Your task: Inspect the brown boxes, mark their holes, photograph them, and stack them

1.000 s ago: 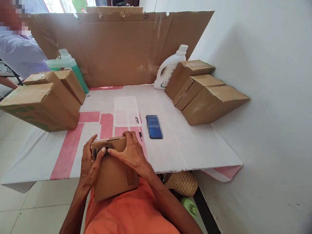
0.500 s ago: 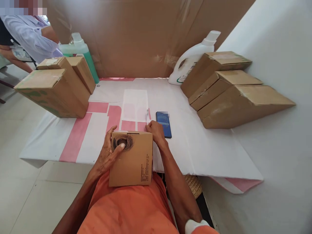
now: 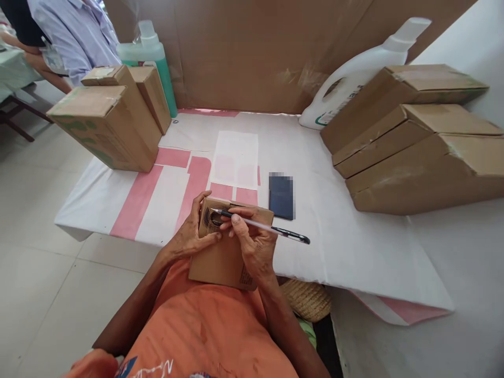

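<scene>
Resting against the orange-shirted torso, a small cardboard box (image 3: 220, 257) leaned with its far edge on the near rim of the table (image 3: 334, 247). The left hand (image 3: 189, 239) gripped the box's left side, fingers wrapped around its far corner and thumb laid flat across the face, beside a dark scribbled patch (image 3: 208, 218). The right hand (image 3: 252, 244) lay over the box's right half, thumb and fingertips pinched around a pen (image 3: 260, 226). The pen's long axis ran nearly level, from its tip at the left, just at the scribbled patch, out to its dark clip end at the right, past the box's edge and over the table. The tip therefore pointed toward the left hand's thumb, which sat just below it. Just beyond the box a dark phone (image 3: 282, 197) lay flat, with a pale sheet of paper (image 3: 235, 159) to its left. Farther off, stacked cardboard boxes (image 3: 114, 115) stood at the left and more boxes (image 3: 417, 136) at the right, with a green bottle (image 3: 151, 52), a white jug (image 3: 354, 79) and a cardboard backdrop (image 3: 252, 52) behind. Another person's sleeve (image 3: 74, 31) showed at far left.
</scene>
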Motion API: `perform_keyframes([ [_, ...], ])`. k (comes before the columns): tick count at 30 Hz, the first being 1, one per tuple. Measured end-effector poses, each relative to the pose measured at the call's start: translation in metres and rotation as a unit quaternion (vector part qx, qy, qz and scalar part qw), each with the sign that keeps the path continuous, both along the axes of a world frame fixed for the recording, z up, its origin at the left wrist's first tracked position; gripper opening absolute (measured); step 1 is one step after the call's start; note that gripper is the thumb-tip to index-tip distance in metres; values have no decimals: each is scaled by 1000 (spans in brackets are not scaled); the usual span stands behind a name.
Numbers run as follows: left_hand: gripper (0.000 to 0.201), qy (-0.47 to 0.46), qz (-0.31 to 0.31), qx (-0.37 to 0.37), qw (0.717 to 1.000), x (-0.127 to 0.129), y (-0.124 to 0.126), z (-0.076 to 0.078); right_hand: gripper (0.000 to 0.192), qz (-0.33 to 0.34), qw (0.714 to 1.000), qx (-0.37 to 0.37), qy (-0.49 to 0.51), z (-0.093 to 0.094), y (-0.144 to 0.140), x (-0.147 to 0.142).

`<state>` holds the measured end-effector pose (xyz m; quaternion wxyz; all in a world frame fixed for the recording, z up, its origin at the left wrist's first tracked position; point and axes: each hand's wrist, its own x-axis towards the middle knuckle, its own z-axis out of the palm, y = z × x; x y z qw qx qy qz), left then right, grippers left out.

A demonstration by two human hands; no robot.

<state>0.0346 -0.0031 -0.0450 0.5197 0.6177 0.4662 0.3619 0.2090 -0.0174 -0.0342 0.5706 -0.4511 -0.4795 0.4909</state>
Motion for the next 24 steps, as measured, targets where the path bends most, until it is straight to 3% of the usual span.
perform_keyframes([
  [13, 102, -12, 1, -11, 1000, -3, 2, -1, 20, 42, 984, 20, -171, -2, 2, 8],
  [20, 104, -10, 14, 2, 1000, -7, 1, -8, 23, -57, 981, -6, -186, 2, 8, 35],
  [24, 105, -10, 13, -2, 1000, -7, 1, -11, 25, -56, 988, 5, -146, 5, 26, 31],
])
